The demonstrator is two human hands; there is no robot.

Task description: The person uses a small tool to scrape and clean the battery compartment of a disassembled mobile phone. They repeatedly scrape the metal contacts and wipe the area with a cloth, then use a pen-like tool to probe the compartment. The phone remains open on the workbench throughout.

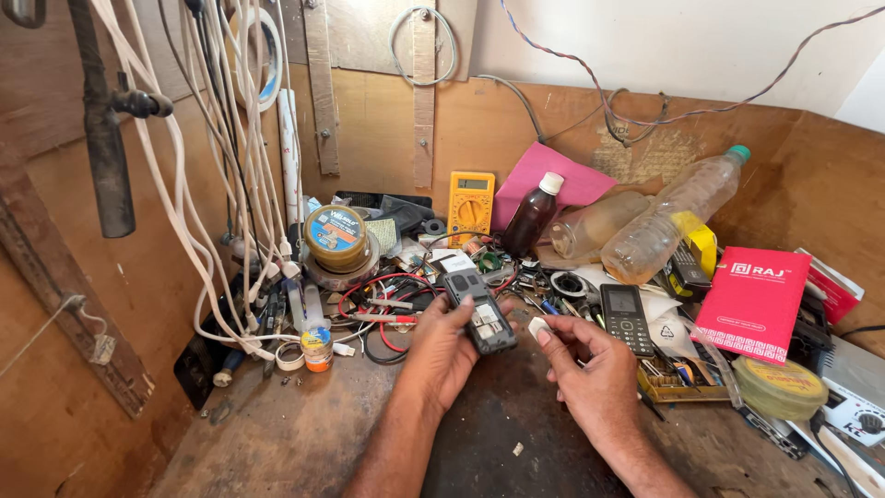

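**Opened phone held over a cluttered bench**

The left hand [447, 355] grips a small black mobile phone with its back cover off [477, 309], fingers closed round its lower half, above the dark worn wooden workbench [479, 433]. The right hand [590, 369] pinches a small white flat piece [539, 327] between thumb and forefinger, just beside the phone. 1 black keypad phone [627, 318] lies near, a yellow multimeter [470, 205] behind.

A worn, dark-stained wooden bench [498, 433] sits boxed in by brown plywood walls [387, 129], with a pale plastered wall [701, 46] above, white cables [212, 166] hanging at the left, under what seems daylight.
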